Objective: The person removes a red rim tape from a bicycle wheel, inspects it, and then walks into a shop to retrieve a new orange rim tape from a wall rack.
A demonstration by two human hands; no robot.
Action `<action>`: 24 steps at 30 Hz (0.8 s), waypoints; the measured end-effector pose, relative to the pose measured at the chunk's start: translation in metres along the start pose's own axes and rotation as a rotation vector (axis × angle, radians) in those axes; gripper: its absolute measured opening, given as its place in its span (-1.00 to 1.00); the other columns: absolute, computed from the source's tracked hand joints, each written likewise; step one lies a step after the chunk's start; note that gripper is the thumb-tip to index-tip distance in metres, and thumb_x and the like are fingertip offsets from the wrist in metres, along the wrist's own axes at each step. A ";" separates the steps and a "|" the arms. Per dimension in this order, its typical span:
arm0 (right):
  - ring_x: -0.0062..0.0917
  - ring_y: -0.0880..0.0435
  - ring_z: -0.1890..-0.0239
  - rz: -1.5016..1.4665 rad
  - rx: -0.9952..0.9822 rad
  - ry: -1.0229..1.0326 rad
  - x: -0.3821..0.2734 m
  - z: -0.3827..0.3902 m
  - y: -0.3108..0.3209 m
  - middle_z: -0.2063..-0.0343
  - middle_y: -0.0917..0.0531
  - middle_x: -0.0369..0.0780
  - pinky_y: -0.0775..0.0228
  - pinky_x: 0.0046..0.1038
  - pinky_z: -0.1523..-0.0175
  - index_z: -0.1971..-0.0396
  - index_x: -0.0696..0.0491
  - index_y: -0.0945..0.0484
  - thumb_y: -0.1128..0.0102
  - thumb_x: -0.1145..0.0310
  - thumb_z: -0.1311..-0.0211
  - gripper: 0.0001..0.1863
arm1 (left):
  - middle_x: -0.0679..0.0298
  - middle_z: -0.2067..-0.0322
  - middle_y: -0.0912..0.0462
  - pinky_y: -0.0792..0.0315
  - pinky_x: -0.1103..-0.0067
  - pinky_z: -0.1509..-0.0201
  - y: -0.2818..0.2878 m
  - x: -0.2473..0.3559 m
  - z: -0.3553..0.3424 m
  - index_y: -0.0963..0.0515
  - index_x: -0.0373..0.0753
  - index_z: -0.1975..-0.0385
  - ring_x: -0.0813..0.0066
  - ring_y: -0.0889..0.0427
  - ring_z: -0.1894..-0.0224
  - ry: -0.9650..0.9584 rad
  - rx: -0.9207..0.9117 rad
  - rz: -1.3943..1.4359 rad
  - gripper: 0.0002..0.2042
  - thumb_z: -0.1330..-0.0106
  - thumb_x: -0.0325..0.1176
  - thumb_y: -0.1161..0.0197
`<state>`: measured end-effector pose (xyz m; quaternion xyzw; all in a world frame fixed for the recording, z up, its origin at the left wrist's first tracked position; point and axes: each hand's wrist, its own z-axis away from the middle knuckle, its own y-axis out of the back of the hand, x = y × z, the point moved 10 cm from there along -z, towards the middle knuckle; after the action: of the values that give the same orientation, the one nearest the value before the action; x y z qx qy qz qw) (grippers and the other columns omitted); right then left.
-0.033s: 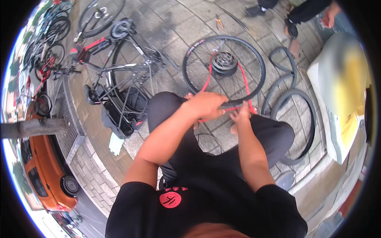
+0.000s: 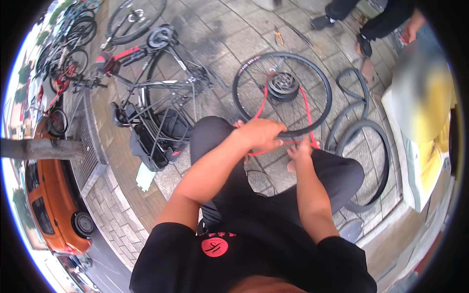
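Paving: While the ground [image 2: 215, 31] and most things on it appear a little lower and further right than an instant ago, probably from a small turn of the head, the left hand [image 2: 259, 133], right hand [image 2: 300, 152] and wheel [image 2: 282, 93] keep their places against one another. The work at the wheel therefore looks no further along.
Bike: A dark frame lying on its side, the bike [image 2: 166, 83] is well to the left of the left fingers [image 2: 277, 128].
Wheel: It lies just beyond the fingers of both hands, its near edge reaching them. The rim [image 2: 234, 90] is black with pale and red markings; thin spokes run in to grey sprockets [image 2: 284, 82] near the middle.
Tyre: A loose black ring, the tyre [image 2: 387, 156] lies to the right of the right fingers [image 2: 306, 141]. A limp grey tube [image 2: 366, 93] curls beyond it.
Band: Bright red and narrow, the band [image 2: 308, 110] runs from either side of the sprockets across the wheel towards the person, then passes along the near side of the fingers. Whether it goes behind the sprockets is hidden.
Hands: The left fingers bend over the near rim. The right fingers are curled beside the band and seem to touch it. How firmly either hand grips, I cannot tell.
Pliers: Orange-handled and small, the pliers [image 2: 279, 39] lie far beyond the fingers, past the wheel.
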<state>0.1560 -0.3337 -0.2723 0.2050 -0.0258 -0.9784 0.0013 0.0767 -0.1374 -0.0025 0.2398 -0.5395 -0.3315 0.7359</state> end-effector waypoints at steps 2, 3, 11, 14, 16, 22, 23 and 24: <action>-0.19 -0.53 -0.09 0.081 0.124 0.048 -0.009 0.051 0.009 -0.03 -0.51 -0.16 -0.48 -0.03 -0.07 -0.20 0.03 -0.38 -0.20 -0.03 -0.37 -0.43 | 0.06 0.02 -0.70 -0.57 0.20 -0.04 -0.006 -0.009 0.000 -0.51 -0.22 -0.22 0.02 -0.70 -0.03 0.073 -0.008 0.071 -0.50 -0.33 -0.15 -0.29; -0.24 -0.56 0.00 0.116 -0.030 0.088 -0.021 0.067 -0.005 0.04 -0.53 -0.18 -0.50 -0.07 -0.01 -0.12 0.02 -0.42 -0.19 -0.01 -0.38 -0.50 | 0.06 0.01 -0.70 -0.57 0.19 -0.04 -0.004 -0.002 0.005 -0.51 -0.22 -0.22 0.01 -0.70 -0.03 0.069 -0.021 -0.005 -0.50 -0.33 -0.14 -0.29; -0.73 -0.51 0.53 0.643 -0.609 0.739 -0.171 0.228 -0.106 0.44 -0.58 -0.36 -0.43 -0.57 0.38 0.22 0.11 -0.57 -0.17 0.26 -0.44 -0.79 | 0.06 0.01 -0.68 -0.56 0.16 -0.03 0.020 0.063 0.008 -0.52 -0.24 -0.13 -0.02 -0.68 -0.03 -0.176 0.045 0.124 -0.55 -0.35 -0.11 -0.27; -0.67 -0.56 0.47 0.746 -0.548 0.988 -0.185 0.202 -0.109 0.41 -0.64 -0.34 -0.47 -0.54 0.31 0.06 0.19 -0.59 -0.18 0.32 -0.41 -0.74 | 0.09 0.19 -0.65 -0.58 0.18 0.06 0.016 0.051 -0.003 -0.53 -0.24 -0.08 0.02 -0.71 0.12 -0.185 0.150 -0.110 -0.59 -0.29 -0.19 -0.31; -0.52 -0.68 0.45 0.937 -0.409 0.972 -0.175 0.220 -0.117 0.38 -0.71 -0.22 -0.54 -0.43 0.26 0.05 0.18 -0.61 -0.22 0.32 -0.37 -0.72 | 0.07 0.15 -0.67 -0.60 0.18 0.05 -0.022 0.028 -0.010 -0.53 -0.27 -0.08 -0.01 -0.72 0.12 -0.105 -0.048 -0.136 -0.58 -0.27 -0.23 -0.33; -0.16 -0.77 0.30 1.352 -0.469 1.155 -0.170 0.218 -0.167 0.33 -0.76 -0.09 -0.58 -0.19 0.16 0.03 0.14 -0.62 -0.26 0.27 -0.27 -0.66 | -0.04 -0.05 -0.65 -0.60 0.15 -0.06 -0.013 0.010 -0.047 -0.48 -0.26 -0.20 -0.04 -0.68 -0.07 0.054 -0.341 0.047 -0.50 -0.32 -0.15 -0.32; -0.15 -0.77 0.28 1.401 -0.431 1.125 -0.177 0.201 -0.170 0.32 -0.76 -0.08 -0.58 -0.18 0.15 0.02 0.13 -0.62 -0.26 0.26 -0.28 -0.65 | -0.05 -0.07 -0.65 -0.59 0.15 -0.07 0.003 0.005 -0.056 -0.50 -0.27 -0.19 -0.03 -0.67 -0.09 0.060 -0.294 0.042 -0.50 -0.33 -0.14 -0.31; -0.13 -0.77 0.26 1.441 -0.398 1.114 -0.187 0.186 -0.177 0.31 -0.75 -0.08 -0.57 -0.17 0.14 0.01 0.13 -0.61 -0.25 0.25 -0.29 -0.64 | -0.05 -0.07 -0.64 -0.59 0.16 -0.07 0.012 -0.004 -0.063 -0.49 -0.27 -0.20 -0.01 -0.67 -0.10 0.086 -0.267 0.140 -0.49 -0.34 -0.13 -0.31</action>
<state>0.2543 -0.1452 -0.0362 0.5753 0.0256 -0.4886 0.6555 0.1383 -0.1271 -0.0155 0.1158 -0.4740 -0.3377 0.8049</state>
